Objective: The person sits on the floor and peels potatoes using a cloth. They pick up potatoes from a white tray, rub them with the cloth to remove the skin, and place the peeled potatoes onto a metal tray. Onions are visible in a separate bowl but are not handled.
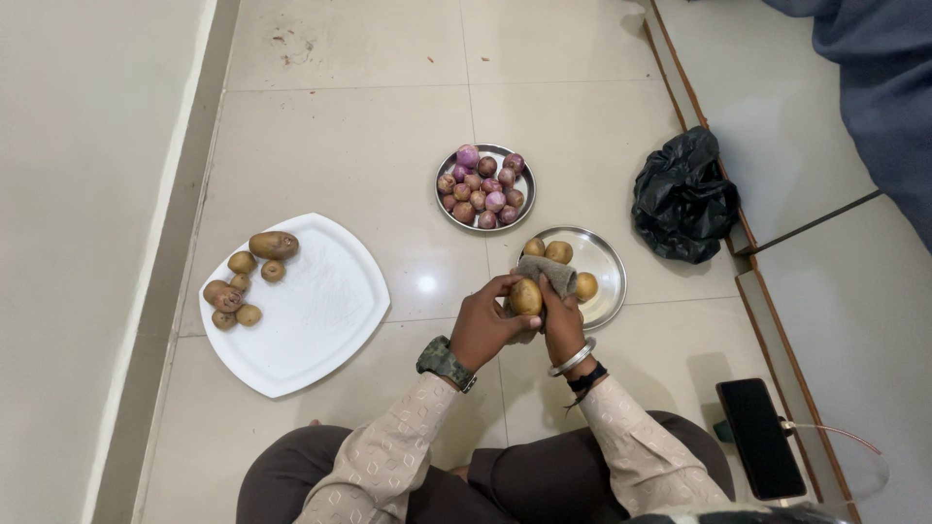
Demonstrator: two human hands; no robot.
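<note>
Potato (pixel 525 296) pinched in left hand (pixel 482 326) over floor, at near rim of steel plate (pixel 604 264). Right hand (pixel 563 325) wrapped round cloth (pixel 549 273), pressed on potato. Best rubbed with short firm strokes (turning bit by bit), left grip kept snug.

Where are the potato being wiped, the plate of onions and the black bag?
potato (pixel 525 296), head view, on its bare yellow skin between the hands.
plate of onions (pixel 525 202), head view, on its steel rim at right.
black bag (pixel 683 197), head view, on its crumpled middle.
</note>
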